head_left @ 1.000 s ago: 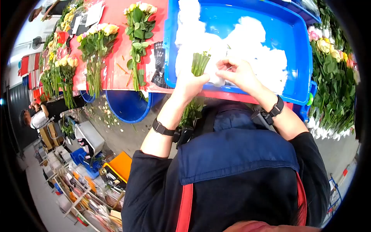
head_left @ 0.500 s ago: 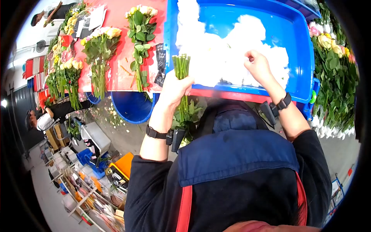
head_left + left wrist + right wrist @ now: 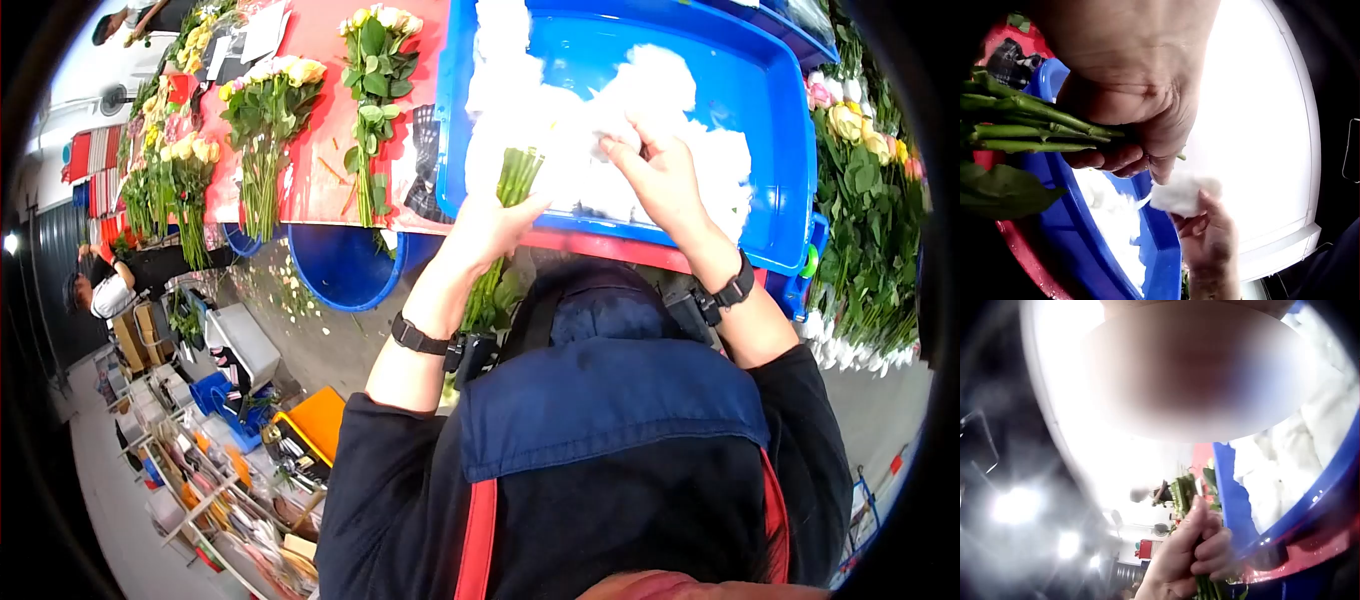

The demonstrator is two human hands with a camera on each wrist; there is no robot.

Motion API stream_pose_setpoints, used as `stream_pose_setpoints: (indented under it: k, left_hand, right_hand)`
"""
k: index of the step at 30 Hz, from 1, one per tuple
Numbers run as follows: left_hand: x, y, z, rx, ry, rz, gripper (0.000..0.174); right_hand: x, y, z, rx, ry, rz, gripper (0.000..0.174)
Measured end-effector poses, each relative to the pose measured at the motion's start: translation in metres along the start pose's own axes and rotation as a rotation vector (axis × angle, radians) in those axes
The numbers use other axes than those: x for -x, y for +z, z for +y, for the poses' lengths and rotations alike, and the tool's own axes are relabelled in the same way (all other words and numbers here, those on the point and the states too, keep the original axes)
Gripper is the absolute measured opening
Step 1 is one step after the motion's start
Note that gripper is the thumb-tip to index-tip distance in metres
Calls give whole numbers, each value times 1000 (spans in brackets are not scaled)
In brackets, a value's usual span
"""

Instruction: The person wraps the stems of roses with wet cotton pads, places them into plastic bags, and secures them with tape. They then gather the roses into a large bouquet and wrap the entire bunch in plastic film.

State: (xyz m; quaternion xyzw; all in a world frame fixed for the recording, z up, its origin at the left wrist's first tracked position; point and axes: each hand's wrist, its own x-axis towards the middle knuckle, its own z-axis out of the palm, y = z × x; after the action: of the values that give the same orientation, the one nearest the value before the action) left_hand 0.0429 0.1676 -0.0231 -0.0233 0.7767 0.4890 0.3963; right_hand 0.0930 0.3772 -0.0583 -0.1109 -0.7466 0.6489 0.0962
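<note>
Gripping a bunch of green stems [image 3: 517, 175], the left hand [image 3: 490, 225] was seen closed tight around them, the cut ends bare above its fingers. Just beside it, a tuft of cotton [image 3: 1182, 192] was pinched by the right hand [image 3: 660, 180] over the cotton heap [image 3: 560, 130] in the blue tub [image 3: 760, 120] beyond both hands. The bunch was judged gathered and the tuft picked, but no cotton was yet on the stem ends.

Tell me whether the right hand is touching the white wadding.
Touching. The left wrist view shows the right hand pinching a tuft of white wadding. The left hand grips the flower stems.
</note>
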Motion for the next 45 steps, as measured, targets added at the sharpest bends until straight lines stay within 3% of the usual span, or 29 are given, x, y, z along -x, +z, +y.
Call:
stream_pose_setpoints:
  k: [1,2,3,4,5,6,9,10,13,16,17,18,22,25,28,32,35,37,41,42,45]
  left_hand:
    - [0,5,-2,6,34,-18,27]
    - [0,10,-6,11,69,-38,25]
    - [0,13,-7,14,105,-59,24]
    - [1,15,-1,52,8,-116,28]
    - [2,18,-1,69,74,-125,29]
    - [3,23,-2,87,139,-133,31]
    - [-2,34,-9,64,249,-120,28]
    - [0,35,-6,17,282,-113,22]
    - [2,25,-8,139,231,-255,24]
    - [6,21,-18,530,222,-348,39]
    - [8,22,-20,682,235,-358,44]
    - [9,22,-19,627,279,-352,52]
    - [5,31,-13,637,105,-285,55]
    - [-3,36,-7,560,-16,-240,59]
    - [-9,47,-8,549,-48,-134,52]
    - [-8,53,-14,633,161,-225,35]
    - [-19,52,-24,582,171,-199,31]
    - [-24,49,-19,629,165,-281,33]
    - [-32,57,-7,611,81,-203,36]
    - [-35,57,-8,620,56,-195,37]
    - [-40,37,-7,616,93,-313,40]
  right_hand:
    - [3,2,-11,17,-131,35,36]
    - [5,3,-27,151,-340,-60,33]
    - [9,9,-36,210,-438,-138,32]
    - [13,15,-43,268,-536,-214,32]
    - [14,17,-46,327,-634,-290,32]
    - [12,13,-39,304,-555,-376,34]
    - [12,7,-32,71,-20,-264,39]
    - [8,9,-35,42,-146,-243,44]
    - [6,8,-19,-223,154,-468,50]
    - [9,6,-26,-382,287,-488,54]
    - [10,8,-27,-444,282,-487,54]
    - [11,11,-29,-507,278,-485,55]
    - [12,25,-23,-708,339,-467,52]
    - [14,25,-25,-653,422,-451,45]
    - [15,35,-9,-647,218,-241,36]
    - [9,24,4,-718,292,-241,28]
    - [9,23,1,-824,367,-263,25]
    - [7,25,2,-887,367,-264,24]
    - [-2,26,11,-776,388,-155,19]
    - [-6,19,4,-713,460,-206,25]
    - [-20,9,15,-577,435,-443,34]
